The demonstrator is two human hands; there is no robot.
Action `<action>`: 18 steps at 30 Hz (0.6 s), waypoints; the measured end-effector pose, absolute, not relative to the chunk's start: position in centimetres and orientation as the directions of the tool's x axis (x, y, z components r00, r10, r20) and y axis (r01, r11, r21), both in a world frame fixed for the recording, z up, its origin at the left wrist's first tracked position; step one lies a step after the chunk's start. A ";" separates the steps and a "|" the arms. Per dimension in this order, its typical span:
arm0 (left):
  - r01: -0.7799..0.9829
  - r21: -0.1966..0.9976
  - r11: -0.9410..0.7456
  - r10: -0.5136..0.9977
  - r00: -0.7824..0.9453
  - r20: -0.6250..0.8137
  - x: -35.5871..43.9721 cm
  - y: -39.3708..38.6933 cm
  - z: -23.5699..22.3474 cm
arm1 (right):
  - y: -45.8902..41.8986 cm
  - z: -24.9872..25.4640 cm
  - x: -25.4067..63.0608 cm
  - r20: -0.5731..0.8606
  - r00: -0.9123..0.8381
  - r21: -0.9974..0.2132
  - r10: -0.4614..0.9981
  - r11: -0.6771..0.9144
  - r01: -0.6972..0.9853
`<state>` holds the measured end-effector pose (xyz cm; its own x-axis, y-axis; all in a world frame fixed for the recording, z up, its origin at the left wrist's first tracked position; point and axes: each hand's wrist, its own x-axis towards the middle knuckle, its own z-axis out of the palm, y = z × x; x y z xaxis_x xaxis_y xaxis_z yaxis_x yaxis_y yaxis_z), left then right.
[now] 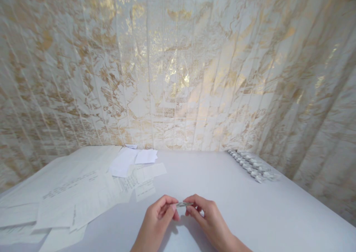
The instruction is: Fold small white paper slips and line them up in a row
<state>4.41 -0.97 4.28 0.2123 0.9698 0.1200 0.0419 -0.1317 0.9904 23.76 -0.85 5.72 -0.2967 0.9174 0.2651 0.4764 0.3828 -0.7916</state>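
Observation:
Both hands meet low in the middle of the head view, just above the white table (194, 174). Between the fingertips is a small, thin, pale piece, seemingly folded paper (183, 204). My left hand (160, 215) pinches its left end between thumb and forefinger. At the other end, the thumb and forefinger of my right hand (207, 215) are closed on it too. Its exact folds are too small to make out.
Loose sheets of printed paper (69, 181) overlap across the table's left side, with smaller white slips (146, 156) at their right. Rows of small folded paper pieces (251, 165) lie at the back right. Behind the table hangs a gold-patterned curtain (172, 66).

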 end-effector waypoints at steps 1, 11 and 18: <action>0.042 0.991 -0.130 0.971 0.207 0.119 4.5 -0.9 4.2 | -0.9 5.7 23.7 0.272 -0.299 -0.792 0.915 0.389 0.471; 0.175 0.971 -0.165 0.965 0.233 0.122 5.3 -2.2 5.4 | -1.1 5.5 23.5 0.317 -0.318 -0.722 0.893 0.445 0.529; 0.212 0.959 -0.187 0.968 0.208 0.143 5.6 -2.4 4.9 | -1.4 5.8 23.0 0.339 -0.384 -0.639 0.859 0.510 0.576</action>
<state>5.64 -2.36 4.94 0.2079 0.9676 0.1430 0.2120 -0.1873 0.9592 23.02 -1.35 5.80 -0.3840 0.8587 0.3393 0.5757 0.5100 -0.6391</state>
